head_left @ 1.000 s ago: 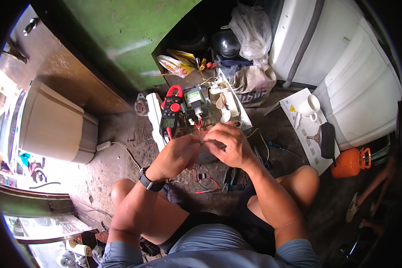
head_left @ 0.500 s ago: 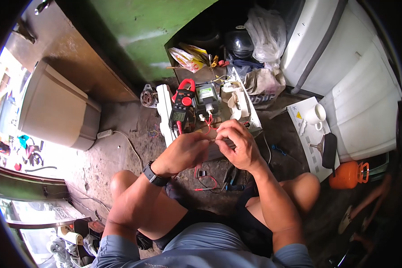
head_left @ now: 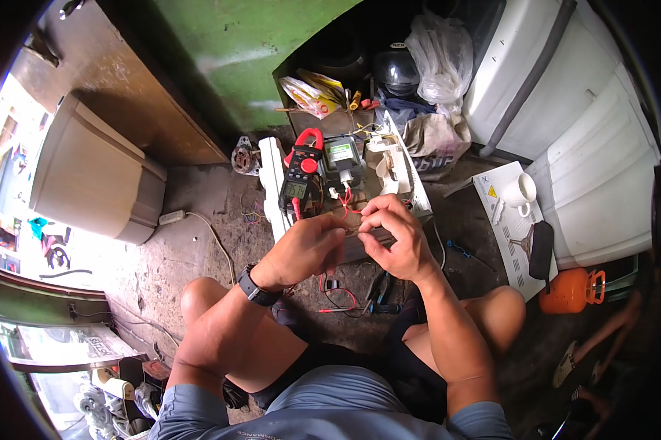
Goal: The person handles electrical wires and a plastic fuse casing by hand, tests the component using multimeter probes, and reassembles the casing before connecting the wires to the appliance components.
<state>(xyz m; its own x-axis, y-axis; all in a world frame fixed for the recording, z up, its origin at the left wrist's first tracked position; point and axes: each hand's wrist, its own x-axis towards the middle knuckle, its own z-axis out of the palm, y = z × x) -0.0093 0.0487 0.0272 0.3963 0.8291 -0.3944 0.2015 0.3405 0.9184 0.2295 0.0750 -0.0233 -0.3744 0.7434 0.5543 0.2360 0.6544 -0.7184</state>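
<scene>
The left hand (head_left: 312, 248) has its fingers bent inward, thumb and forefinger pinched together. The right hand (head_left: 395, 238) is also in a closed pinch, its fingertips near the left ones. Something thin shows between the two, but it is too small to identify. Red wires (head_left: 347, 196) run just beyond the fingertips, up to a white plug (head_left: 346, 178) on a dark-cased electronic module (head_left: 341, 155) with a green-and-white label.

The module sits in an open white plastic housing (head_left: 274, 183) on the far side of the hands. At the left of the housing lies a red and black clamp meter (head_left: 301, 173), its display showing digits, a red probe at its near end. The right part of the housing has molded white compartments (head_left: 391, 170).

Farther back, a box (head_left: 310, 125) has yellow-and-white packets (head_left: 312, 95) at its top. To its right stands a printed fabric sack (head_left: 435, 147), dark cloth beside it and a clear plastic bag (head_left: 440, 62) bunched above.

On the right, a white panel (head_left: 517, 260) bears a white mug (head_left: 520, 192), whose inside cannot be made out, a three-armed metal part and a black elongated object (head_left: 541, 251). An orange gas cylinder (head_left: 567, 290) is just beside the panel's near end.
</scene>
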